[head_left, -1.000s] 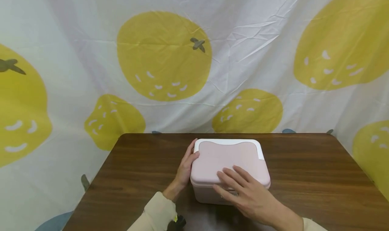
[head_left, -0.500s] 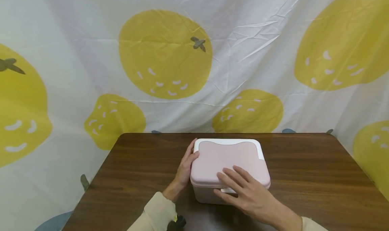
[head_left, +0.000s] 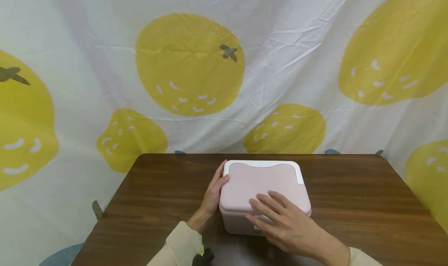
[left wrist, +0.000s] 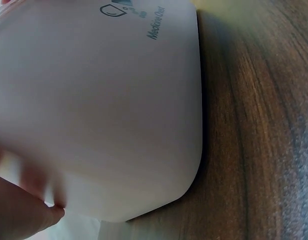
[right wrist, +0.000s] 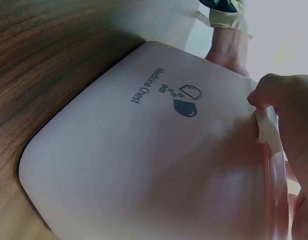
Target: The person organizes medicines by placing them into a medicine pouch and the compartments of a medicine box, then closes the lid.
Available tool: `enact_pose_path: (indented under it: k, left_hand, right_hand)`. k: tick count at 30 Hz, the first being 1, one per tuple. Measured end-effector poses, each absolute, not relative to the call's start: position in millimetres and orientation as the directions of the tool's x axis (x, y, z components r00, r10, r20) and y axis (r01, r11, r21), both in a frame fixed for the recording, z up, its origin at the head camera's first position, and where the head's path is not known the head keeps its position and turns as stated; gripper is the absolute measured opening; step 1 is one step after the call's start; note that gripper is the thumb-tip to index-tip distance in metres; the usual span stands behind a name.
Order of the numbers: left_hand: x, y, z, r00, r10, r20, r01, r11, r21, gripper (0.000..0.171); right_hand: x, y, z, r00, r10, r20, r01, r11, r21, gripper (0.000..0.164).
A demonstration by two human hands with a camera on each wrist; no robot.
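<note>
A pale pink medicine chest (head_left: 264, 186) with a white-trimmed lid stands closed on the table. "Medicine Chest" and a capsule print show on its front in both wrist views. My left hand (head_left: 211, 196) grips its left side, thumb over the lid's edge and fingers along the side wall. My right hand (head_left: 288, 227) lies at the front edge, its fingers spread and mostly straight on the lid. In the right wrist view, the right thumb (right wrist: 269, 92) is at the white latch (right wrist: 267, 129). From the head view, the right hand covers much of the latch.
The dark wood-grain table (head_left: 168, 192) reaches back to a white curtain (head_left: 280, 63) printed with yellow fruit. A small black object (head_left: 206, 255) is beside the left sleeve (head_left: 183, 244).
The white latch first tips outward under my right hand, then shows lower against the chest's front. My right fingers shift only slightly. The left hand and the chest keep their places.
</note>
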State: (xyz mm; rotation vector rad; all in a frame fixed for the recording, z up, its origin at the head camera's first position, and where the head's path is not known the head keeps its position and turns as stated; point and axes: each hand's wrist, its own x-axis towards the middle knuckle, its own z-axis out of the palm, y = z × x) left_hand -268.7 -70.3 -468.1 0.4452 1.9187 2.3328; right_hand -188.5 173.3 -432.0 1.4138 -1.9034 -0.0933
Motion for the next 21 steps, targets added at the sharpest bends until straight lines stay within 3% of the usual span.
enact_pose_path:
  k: [5, 21]
  left_hand:
    - [-269, -70, -467, -0.954, 0.251, 0.162, 0.109, -0.211, 0.971, 0.059]
    - [-269, -71, -474, -0.952, 0.248, 0.182, 0.13, -0.211, 0.969, 0.058]
  right_hand:
    - [-189, 172, -430, -0.099, -0.83, 0.548, -0.815, 0.384, 0.434, 0.042]
    - [-191, 169, -446, -0.045, -0.792, 0.609, -0.783, 0.406, 0.471, 0.045]
